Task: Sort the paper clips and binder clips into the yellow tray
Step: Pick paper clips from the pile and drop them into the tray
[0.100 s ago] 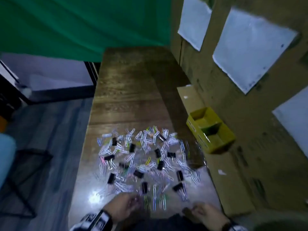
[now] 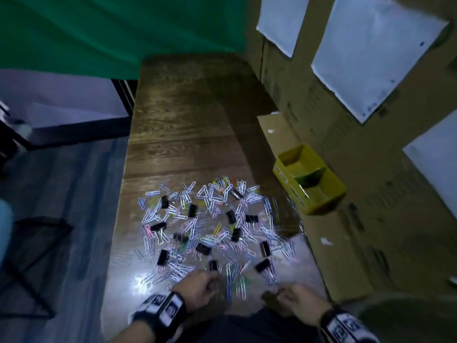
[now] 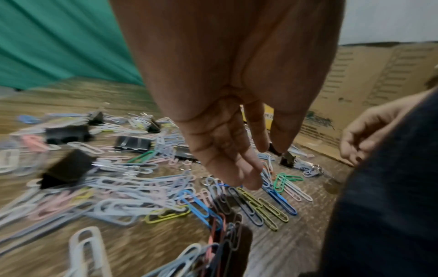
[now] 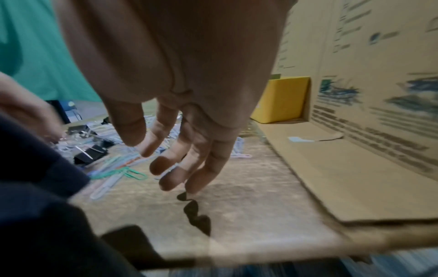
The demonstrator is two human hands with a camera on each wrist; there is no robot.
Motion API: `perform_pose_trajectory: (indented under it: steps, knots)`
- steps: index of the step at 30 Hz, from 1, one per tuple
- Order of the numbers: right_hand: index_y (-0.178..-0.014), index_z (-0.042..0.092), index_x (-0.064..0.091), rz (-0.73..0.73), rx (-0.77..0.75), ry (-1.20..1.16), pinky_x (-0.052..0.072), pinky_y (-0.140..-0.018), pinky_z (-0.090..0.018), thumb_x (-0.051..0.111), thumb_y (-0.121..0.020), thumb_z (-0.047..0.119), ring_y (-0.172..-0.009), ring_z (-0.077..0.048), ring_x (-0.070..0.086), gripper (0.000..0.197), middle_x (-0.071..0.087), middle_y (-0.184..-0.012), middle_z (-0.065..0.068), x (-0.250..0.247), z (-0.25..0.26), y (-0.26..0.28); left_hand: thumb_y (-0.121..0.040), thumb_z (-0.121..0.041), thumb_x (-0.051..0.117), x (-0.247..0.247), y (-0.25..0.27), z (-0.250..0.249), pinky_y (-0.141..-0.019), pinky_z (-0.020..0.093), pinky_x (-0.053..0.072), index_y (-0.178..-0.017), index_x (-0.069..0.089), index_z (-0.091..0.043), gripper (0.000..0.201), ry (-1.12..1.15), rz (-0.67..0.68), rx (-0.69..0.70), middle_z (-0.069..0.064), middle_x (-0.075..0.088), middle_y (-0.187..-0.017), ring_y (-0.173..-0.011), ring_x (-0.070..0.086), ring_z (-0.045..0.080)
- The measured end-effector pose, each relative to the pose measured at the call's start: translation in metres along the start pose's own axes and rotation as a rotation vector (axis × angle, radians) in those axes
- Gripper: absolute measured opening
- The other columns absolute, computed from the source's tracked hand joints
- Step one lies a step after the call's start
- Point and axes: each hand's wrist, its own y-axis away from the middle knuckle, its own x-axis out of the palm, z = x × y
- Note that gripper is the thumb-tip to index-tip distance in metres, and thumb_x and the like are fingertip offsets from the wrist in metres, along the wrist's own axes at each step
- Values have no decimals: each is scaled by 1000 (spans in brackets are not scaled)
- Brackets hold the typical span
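A heap of pastel paper clips [image 2: 210,219] mixed with black binder clips [image 2: 231,216] lies spread on the wooden table [image 2: 188,120]. The yellow tray [image 2: 309,179], with two compartments, stands to the right of the heap on cardboard, and also appears in the right wrist view as yellow tray [image 4: 282,99]. My left hand [image 2: 200,285] hovers at the heap's near edge. Its fingers [image 3: 249,180] hang relaxed over paper clips [image 3: 196,202] and hold nothing. My right hand [image 2: 296,300] hangs near the table's front right, fingers [image 4: 166,168] loose above bare wood.
A flat cardboard flap [image 2: 333,256] runs along the table's right side under a cardboard wall [image 2: 371,219] with white sheets [image 2: 371,50] taped on. A green cloth [image 2: 111,33] hangs at the back. The table's left edge [image 2: 123,194] drops to the floor.
Both hands sit slightly farther forward at the heap's near edge. Neither has picked anything up.
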Motion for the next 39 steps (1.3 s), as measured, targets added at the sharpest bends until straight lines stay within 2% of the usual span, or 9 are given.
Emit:
perform_pose_trajectory:
  steps: [5,10,15,19,23,27,34,36,39]
  knots:
    - [-111,19,60,-17,-118,152,44,-79,-24,56,-88,23,-72,-4,51,23,54,-79,12,10,54,-28,-89,-19,46,5,-36,11,-81,28,49,-113,57,-27,28,-102,-52,-38,-2,59,-108,-91,59,16]
    - [-137,18,37,-123,-294,605,31,-108,-39,59,-88,30,-128,-24,36,55,34,-142,-5,20,78,-54,-93,-21,44,-8,-42,17,-81,28,51,-119,54,-20,28,-181,-149,-79,-2,53,-105,-89,58,16]
    - [-148,15,8,-191,-297,766,22,-112,-47,64,-85,27,-133,-36,27,85,27,-144,-20,23,80,-79,-87,-26,52,32,-14,-10,-77,32,55,-138,26,-25,57,-256,-91,-159,4,38,-130,-96,58,20]
    - [-148,16,11,-163,-259,750,27,-113,-47,65,-86,20,-133,-37,30,82,30,-143,-23,23,70,-90,-85,-38,56,55,-20,-25,-95,36,48,-145,4,-29,79,-223,-88,-393,11,18,-142,-121,40,29]
    - [-142,6,30,-106,-292,691,21,-115,-49,51,-88,0,-142,-40,12,59,17,-152,-24,9,74,-88,-86,-37,54,62,-43,-33,-100,39,41,-141,25,-26,64,-212,-204,-368,12,32,-137,-116,40,29]
    - [-135,5,42,-42,-257,588,37,-106,-49,48,-87,-7,-140,-40,19,50,17,-151,-18,6,74,-91,-88,-21,55,59,-59,-31,-99,37,42,-126,50,-18,38,-110,-262,-311,9,42,-134,-115,46,25]
    - [-132,14,39,-73,-168,460,44,-63,-31,40,-95,13,-76,-24,55,37,59,-107,-14,2,73,-109,-83,-11,65,41,-64,-18,-84,15,39,-112,64,-12,29,32,-290,-173,2,59,-114,-99,60,18]
    - [-120,8,53,-105,-97,346,45,-66,-35,43,-93,11,-74,-25,57,29,62,-92,-12,-4,76,-115,-78,-10,69,36,-64,-13,-83,18,44,-99,69,-15,22,71,-280,-147,-4,61,-101,-90,59,13]
    - [-112,7,64,-94,-42,233,51,-87,-35,53,-91,1,-95,-28,62,25,65,-104,-13,-11,76,-118,-71,-8,76,28,-64,-11,-73,13,45,-80,72,-21,16,155,-293,-120,-23,53,-83,-77,54,-2]
